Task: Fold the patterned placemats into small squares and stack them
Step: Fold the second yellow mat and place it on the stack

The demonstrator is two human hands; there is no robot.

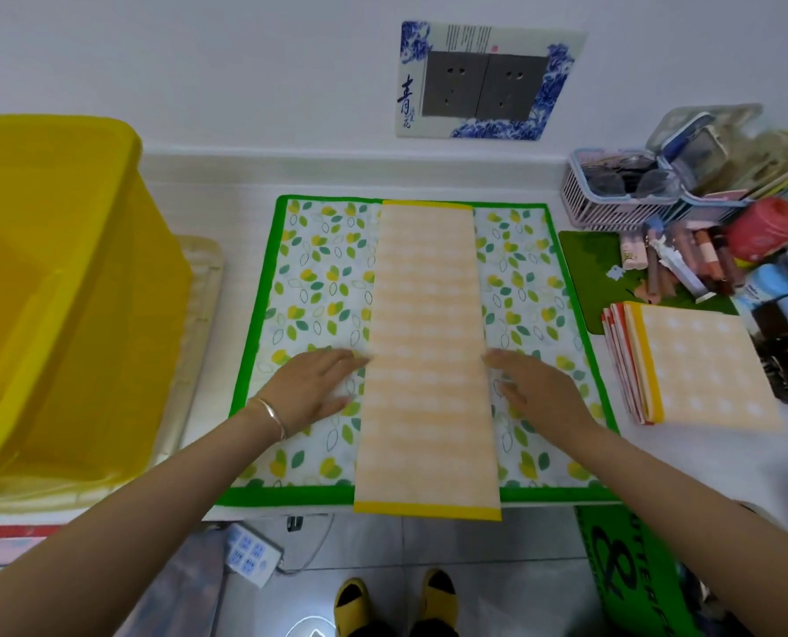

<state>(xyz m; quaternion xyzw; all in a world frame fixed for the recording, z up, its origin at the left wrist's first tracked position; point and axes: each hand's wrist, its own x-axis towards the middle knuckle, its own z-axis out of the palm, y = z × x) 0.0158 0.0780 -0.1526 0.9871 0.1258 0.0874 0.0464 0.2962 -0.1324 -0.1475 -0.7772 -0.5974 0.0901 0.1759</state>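
Two flat hands (311, 383) beside orange strip (426, 351)

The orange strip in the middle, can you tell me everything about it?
The orange strip is a placemat folded into a long, narrow band. It looks like soft cloth, pale orange with white checks, and has yellow edging at its near and far ends. It lies flat down the middle of the leaf-patterned mat, its near end hanging slightly past the table edge. The left hand and right hand rest flat at its two long sides, fingertips at its edges.
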